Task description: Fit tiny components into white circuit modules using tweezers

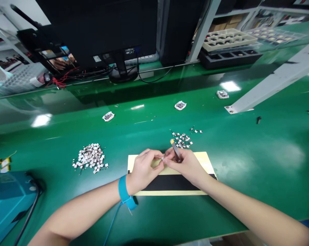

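Over a yellow sheet with a black strip across it, my two hands meet at the fingertips. My left hand, with a blue wrist strap on its wrist, pinches a small white part. Tweezers with a yellow end rest in my right hand, whose thumb and finger touch the same small part. Left of the sheet lies a large pile of small white parts; a smaller pile sits just beyond my right hand.
Three white casings are spaced across the green table. A monitor stands at the back. A slanted metal post and stacked trays are at right. A blue machine with a black cable occupies the left front.
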The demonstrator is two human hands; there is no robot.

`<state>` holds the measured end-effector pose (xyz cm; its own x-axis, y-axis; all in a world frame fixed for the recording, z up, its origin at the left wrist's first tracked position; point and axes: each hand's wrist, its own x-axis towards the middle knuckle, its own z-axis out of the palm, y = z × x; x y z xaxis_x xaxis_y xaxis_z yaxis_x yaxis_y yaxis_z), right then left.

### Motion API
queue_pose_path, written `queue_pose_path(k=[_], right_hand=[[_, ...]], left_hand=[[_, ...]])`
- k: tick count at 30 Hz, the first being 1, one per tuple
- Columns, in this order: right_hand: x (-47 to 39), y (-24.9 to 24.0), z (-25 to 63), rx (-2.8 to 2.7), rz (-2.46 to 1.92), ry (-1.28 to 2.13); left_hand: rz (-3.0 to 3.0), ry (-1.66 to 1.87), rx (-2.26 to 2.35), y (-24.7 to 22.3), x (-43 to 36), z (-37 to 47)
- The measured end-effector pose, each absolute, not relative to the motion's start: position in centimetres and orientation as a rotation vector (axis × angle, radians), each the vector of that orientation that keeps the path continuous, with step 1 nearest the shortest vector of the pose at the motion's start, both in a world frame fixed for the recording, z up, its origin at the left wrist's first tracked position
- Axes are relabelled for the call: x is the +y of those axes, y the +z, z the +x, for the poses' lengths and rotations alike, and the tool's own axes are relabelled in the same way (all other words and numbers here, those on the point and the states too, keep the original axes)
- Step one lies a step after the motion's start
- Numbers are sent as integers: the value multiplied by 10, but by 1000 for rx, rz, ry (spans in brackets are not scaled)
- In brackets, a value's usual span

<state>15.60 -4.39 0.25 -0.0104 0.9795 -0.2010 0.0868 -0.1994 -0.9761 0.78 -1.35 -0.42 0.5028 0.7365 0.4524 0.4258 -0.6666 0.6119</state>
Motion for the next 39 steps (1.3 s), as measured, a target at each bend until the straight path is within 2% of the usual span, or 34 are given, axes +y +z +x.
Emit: queue_pose_path(k=[6,10,16,20,22,24,27,32,37,39], right_hand=[[-43,8,162,-1060,-1334,1399],[-46,9,164,-1282,-1427,1285],[-45,-3,177,-1783,-1632,910],[-34,-5,197,-1903,-1624,316],[-33,-3,201,-1887,-1601,92],[-34,-2,200,-1896,-1576,29],[-37,-6,195,-1949,-1536,117],[-38,-7,190,-1885,-1466,396],[-38,16,195,-1382,-1242,1170],[-39,22,199,-1224,-1049,1339]], left_hand=[[2306,1006,945,0,-12,7],[2297,987,894,-2,-15,7],[2285,776,843,-4,-16,9],[2482,486,840,24,21,-7],[2525,417,1014,40,52,-28],[2406,511,1361,48,87,-53],[2213,574,1749,42,133,-88],[2048,561,1874,16,169,-118],[1932,689,1754,27,160,-112],[1910,726,1625,41,140,-97]])
